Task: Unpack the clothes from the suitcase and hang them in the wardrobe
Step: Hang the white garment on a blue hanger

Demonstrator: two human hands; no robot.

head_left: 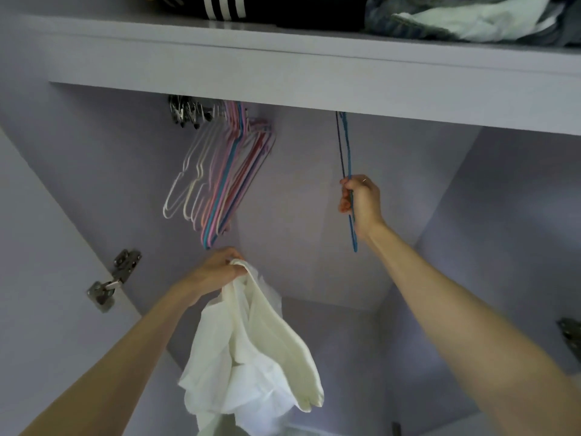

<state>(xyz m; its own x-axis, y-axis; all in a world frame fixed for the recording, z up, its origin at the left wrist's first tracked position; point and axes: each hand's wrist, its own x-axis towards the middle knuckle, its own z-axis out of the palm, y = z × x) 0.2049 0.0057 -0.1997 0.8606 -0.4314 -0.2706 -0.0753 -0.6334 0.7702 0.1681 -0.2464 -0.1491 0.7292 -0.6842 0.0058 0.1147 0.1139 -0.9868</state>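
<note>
I look up into a pale lilac wardrobe (314, 190). My left hand (217, 272) grips a white garment (251, 357) by its top, and the cloth hangs crumpled below the hand. My right hand (361, 202) grips a thin blue hanger (345, 146), which hangs from under the shelf, apart from the others. A bunch of several white, pink and blue hangers (220, 171) hangs at the left, just above my left hand. The rail itself is hidden behind the shelf's front edge. The suitcase is out of view.
A shelf (283, 67) spans the top and bears folded dark clothes with white stripes (224, 6) and a bluish and white pile (471, 20). Metal clips (185, 111) hang beside the hangers. Door hinges sit at the left (113, 278) and right (570, 336) walls.
</note>
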